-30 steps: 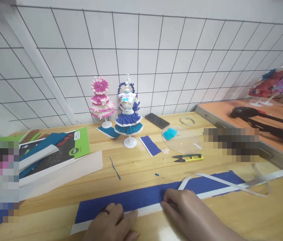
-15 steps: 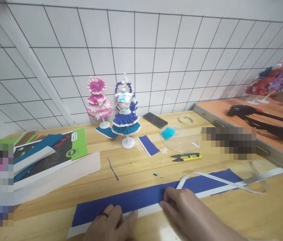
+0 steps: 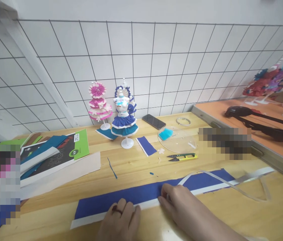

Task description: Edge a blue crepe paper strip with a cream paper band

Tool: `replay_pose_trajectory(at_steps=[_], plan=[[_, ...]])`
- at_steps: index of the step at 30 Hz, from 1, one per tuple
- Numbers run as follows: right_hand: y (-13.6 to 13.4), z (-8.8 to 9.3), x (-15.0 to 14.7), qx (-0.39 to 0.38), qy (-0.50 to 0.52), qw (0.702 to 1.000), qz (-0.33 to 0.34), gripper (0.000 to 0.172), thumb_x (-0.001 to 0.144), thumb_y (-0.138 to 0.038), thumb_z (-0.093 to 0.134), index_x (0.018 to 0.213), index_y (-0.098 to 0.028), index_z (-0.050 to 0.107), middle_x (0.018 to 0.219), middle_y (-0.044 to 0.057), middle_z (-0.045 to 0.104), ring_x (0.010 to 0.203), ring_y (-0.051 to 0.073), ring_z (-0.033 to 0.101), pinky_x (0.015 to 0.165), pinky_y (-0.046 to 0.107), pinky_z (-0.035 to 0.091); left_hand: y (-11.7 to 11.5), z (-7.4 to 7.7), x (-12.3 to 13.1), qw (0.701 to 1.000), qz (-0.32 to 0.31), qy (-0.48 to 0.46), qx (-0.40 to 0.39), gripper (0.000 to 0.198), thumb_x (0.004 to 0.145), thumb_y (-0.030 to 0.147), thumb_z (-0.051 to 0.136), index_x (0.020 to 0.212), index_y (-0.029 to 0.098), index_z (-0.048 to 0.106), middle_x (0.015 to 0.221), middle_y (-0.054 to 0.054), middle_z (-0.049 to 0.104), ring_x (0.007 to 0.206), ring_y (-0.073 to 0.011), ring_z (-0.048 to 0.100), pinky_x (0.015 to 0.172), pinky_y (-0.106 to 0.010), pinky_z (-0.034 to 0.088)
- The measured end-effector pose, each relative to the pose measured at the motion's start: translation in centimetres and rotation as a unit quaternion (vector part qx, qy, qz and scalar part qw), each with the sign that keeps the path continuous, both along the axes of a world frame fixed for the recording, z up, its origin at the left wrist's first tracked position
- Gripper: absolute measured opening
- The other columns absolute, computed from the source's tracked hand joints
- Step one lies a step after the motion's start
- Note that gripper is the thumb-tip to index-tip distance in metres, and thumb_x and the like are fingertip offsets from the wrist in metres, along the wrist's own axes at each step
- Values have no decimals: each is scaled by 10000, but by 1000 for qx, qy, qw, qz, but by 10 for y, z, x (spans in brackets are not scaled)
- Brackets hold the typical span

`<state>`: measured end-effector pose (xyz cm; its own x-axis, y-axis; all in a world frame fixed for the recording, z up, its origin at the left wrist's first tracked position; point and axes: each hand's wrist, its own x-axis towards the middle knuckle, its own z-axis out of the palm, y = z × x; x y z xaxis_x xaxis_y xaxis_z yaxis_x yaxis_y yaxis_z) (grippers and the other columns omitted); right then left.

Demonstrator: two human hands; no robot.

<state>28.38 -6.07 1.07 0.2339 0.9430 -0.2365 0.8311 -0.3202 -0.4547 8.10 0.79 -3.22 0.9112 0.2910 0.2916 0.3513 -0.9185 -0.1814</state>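
A long blue paper strip (image 3: pixel 141 195) lies across the wooden table (image 3: pixel 231 214), with a white tape band (image 3: pixel 91 219) along its near edge. My left hand (image 3: pixel 120 219) rests on that band with fingers curled and pressed down; a dark ring shows on one finger. My right hand (image 3: pixel 179 202) pinches the tape at the strip's middle, where a peeled white backing ribbon (image 3: pixel 231 185) lifts off and trails right.
Two small paper-dress mannequins (image 3: pixel 122 115) stand by the gridded wall. A phone (image 3: pixel 153 121), a clear plastic disc (image 3: pixel 178 139), green thread snips (image 3: pixel 183 156), a small blue piece (image 3: pixel 145 145) and a stack of booklets and papers (image 3: pixel 53 155) lie behind the strip. An orange board (image 3: pixel 257 117) sits right.
The view has tilted slightly, so everything sits a bit lower. My left hand has slid a little right and forward along the tape. My right hand stays pinched at the same spot.
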Motion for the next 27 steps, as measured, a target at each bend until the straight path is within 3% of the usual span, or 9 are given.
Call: replay_pose_trajectory(at_steps=[4, 7, 15, 20, 27], plan=[[1, 2, 1, -5, -3, 1000, 6, 198, 797, -226, 401, 611, -196, 465, 593, 34, 589, 536, 155, 527, 482, 231, 301, -7, 3, 25, 999, -12, 9, -42, 563, 806, 593, 317, 1135, 175, 500, 754, -53, 547, 674, -207, 487, 569, -320, 400], [1, 2, 2, -2, 3, 1000, 8, 189, 789, -214, 408, 618, -189, 484, 604, 45, 603, 544, 157, 532, 483, 231, 301, -15, 9, 43, 993, 16, 56, -100, 643, 732, 665, 381, 1126, 174, 513, 774, -67, 557, 714, -227, 500, 568, -329, 411], [1, 6, 7, -5, 26, 1000, 3, 211, 794, -195, 403, 626, -186, 530, 594, 33, 608, 539, 140, 537, 467, 216, 292, -22, 31, 66, 949, 59, 168, -262, 589, 707, 558, 552, 1123, 142, 520, 943, -110, 586, 850, -285, 527, 669, -418, 469], [2, 18, 23, 9, 33, 999, -12, 309, 884, -276, 306, 670, -190, 512, 596, 28, 588, 536, 132, 531, 480, 213, 303, -21, 30, 62, 946, 59, 149, -281, 664, 713, 585, 520, 1208, 148, 466, 979, -120, 582, 895, -306, 519, 713, -461, 467], [-2, 19, 34, -3, 51, 998, -27, 218, 826, -332, 435, 746, -210, 598, 616, 16, 622, 588, 146, 567, 506, 209, 325, -18, 28, 59, 939, 64, 132, -311, 647, 702, 545, 569, 1229, 185, 458, 997, -107, 580, 917, -293, 511, 754, -443, 459]])
